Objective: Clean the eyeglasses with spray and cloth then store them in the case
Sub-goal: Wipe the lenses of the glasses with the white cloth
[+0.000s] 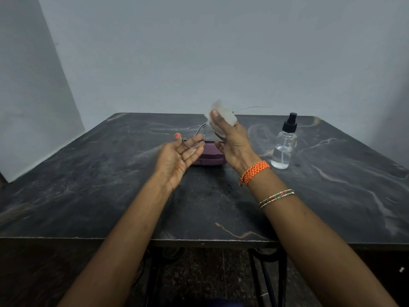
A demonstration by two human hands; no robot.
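Dark marbled stone makes up the bench (93, 173) under your arms. Your left hand (177, 158) lies palm up with its fingers loosely curved, cradling one lens of the wire-framed eyeglasses (194, 137) above the bench. Your right hand (232, 142) pinches a pale cloth (221, 116) round the other lens, thumb pressed on the near face of the cloth. One thin temple arm sticks out to the right past the cloth. The purple case (209, 157) sits on the bench just behind and below your hands, partly hidden by them. The clear spray bottle (284, 144) with its black pump stands upright on the bench, near your right wrist.
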